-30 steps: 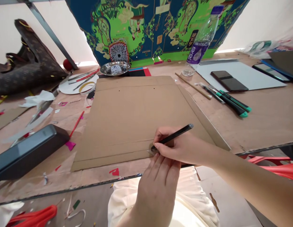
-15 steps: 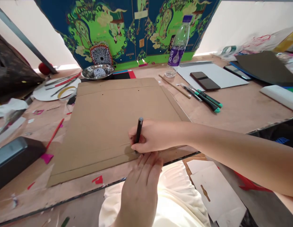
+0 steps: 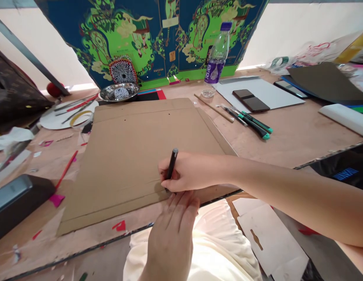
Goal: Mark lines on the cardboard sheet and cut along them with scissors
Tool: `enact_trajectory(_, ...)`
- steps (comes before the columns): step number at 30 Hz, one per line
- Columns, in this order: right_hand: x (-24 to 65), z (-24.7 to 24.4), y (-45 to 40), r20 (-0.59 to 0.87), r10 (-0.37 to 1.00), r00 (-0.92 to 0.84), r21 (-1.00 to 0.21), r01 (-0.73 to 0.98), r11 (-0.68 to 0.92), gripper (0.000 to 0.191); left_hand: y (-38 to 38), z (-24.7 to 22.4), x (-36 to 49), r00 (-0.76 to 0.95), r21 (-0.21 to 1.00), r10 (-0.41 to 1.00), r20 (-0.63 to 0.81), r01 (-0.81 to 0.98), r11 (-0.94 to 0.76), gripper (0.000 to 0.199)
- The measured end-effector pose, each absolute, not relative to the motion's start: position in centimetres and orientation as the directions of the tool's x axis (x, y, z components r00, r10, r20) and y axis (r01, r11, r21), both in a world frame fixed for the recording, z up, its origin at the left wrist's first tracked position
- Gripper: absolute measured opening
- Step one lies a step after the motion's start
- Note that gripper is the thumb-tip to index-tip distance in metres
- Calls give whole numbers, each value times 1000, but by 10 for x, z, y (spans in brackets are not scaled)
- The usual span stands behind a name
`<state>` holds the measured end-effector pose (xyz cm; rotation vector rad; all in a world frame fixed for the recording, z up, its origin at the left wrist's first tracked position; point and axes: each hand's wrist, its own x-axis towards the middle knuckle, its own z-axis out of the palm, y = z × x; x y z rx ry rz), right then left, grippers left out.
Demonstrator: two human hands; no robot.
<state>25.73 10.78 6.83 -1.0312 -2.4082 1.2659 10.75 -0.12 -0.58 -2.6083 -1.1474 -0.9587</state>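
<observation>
My right hand (image 3: 189, 171) grips a black pen (image 3: 171, 166) almost upright, its tip down on a large brown cardboard sheet (image 3: 125, 156) near the sheet's front edge. A long crease line runs across the cardboard close to that edge. My left hand (image 3: 171, 238) lies flat and holds nothing, its fingertips at the cardboard's front edge, just below my right hand. The pen tip is partly hidden by my right fingers.
The cardboard lies on a plywood table (image 3: 289, 148). Behind it stand a water bottle (image 3: 216, 58) and a metal bowl (image 3: 118, 92). Green-handled cutters (image 3: 254, 125) lie to the right, a white plate with tools (image 3: 68, 113) to the left, and a dark case (image 3: 14, 205) at the left edge.
Over the last second my right hand moved left across the cardboard and the pen turned from slanted to nearly upright. The view also swung, shifting the table to the left.
</observation>
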Motion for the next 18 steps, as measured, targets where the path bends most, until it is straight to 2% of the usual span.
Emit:
enact_trajectory(12, 258, 71, 103, -112, 690, -715, -770, 501, 395, 4, -3, -4, 108, 528, 74, 620, 580, 724, -686, 27)
enact_trajectory(18, 270, 75, 100, -164, 701, -694, -746, 553, 372, 4, 0, -3, 107, 537, 63, 613, 580, 720, -691, 28)
